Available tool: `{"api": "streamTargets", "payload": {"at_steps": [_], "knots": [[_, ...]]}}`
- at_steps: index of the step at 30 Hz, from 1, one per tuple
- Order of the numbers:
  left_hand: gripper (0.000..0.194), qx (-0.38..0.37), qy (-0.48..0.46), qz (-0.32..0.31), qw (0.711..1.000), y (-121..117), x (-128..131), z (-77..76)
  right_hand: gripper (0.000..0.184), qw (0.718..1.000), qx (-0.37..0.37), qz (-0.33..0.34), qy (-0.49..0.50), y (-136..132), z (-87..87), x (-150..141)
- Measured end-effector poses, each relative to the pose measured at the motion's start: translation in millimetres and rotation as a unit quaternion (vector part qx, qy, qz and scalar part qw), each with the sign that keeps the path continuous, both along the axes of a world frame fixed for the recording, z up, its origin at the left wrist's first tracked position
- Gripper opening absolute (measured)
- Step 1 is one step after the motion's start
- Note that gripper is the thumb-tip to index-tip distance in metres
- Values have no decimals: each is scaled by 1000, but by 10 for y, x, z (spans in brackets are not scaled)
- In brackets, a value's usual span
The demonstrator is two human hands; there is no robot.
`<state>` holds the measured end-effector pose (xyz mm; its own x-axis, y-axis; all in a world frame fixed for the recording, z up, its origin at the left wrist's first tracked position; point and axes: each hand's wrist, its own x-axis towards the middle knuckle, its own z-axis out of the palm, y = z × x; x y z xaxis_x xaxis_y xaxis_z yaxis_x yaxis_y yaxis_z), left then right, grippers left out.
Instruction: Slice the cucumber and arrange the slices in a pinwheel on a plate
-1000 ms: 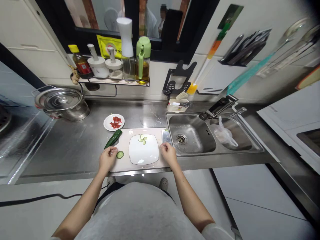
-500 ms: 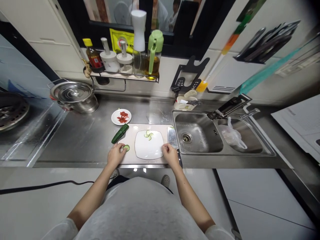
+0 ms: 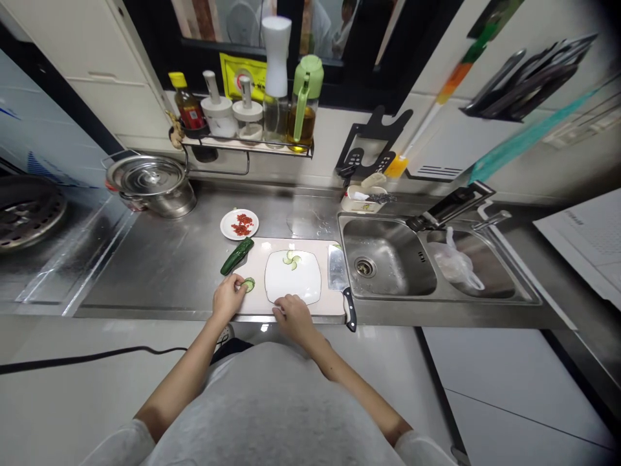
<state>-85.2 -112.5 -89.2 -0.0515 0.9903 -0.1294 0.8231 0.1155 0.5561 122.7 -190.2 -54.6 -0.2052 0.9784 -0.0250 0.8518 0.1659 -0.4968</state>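
Note:
My left hand (image 3: pixel 228 299) is closed at the left part of the cutting board, its fingertips pinching cucumber slices (image 3: pixel 249 285). The loosely bent fingers of my right hand (image 3: pixel 294 317) hover by the near edge of a white square plate (image 3: pixel 305 285), holding nothing that I can see. On that plate, thin cucumber pieces (image 3: pixel 292 259) form a small pinwheel. The plate rests on a pale cutting board (image 3: pixel 259 259). A dark green piece of cucumber (image 3: pixel 237 256) lies across the board's left edge. At the board's right side lies a kitchen knife (image 3: pixel 337 268), black handle towards me.
Behind the board is a small white plate (image 3: pixel 227 226) of chopped red bits. To the right is a double sink (image 3: pixel 388 259) with a plastic bag (image 3: pixel 456 264). A lidded steel pot (image 3: pixel 169 197) stands at left, below a rack of bottles (image 3: pixel 301 120).
My right hand has moved left from the plate's right edge to its near edge, uncovering the knife handle. My left hand stays at the cucumber slices. The view has shifted slightly.

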Motion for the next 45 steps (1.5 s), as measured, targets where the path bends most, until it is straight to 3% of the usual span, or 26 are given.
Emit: {"api": "streamTargets", "payload": {"at_steps": [9,18,32,35,38,42,45], "knots": [[19,5,-73,17,997,-8,-30,-53,17,997,-7,-43,56,26,-13,133],[16,78,21,-26,996,39,-30,-56,18,997,-3,-42,66,45,-11,165],[14,81,-36,-28,996,83,-49,-52,16,996,-12,-49,74,110,59,192],[14,81,-85,-1,993,91,-33,-22,16,995,-5,-49,85,130,53,203],[16,70,-193,18,979,107,18,49,17,992,-2,-55,115,202,93,210],[25,34,-365,-15,930,152,175,234,17,979,1,-80,187,389,242,192],[32,-1,-406,-43,913,174,324,404,20,964,-5,-95,249,538,339,164]]}}
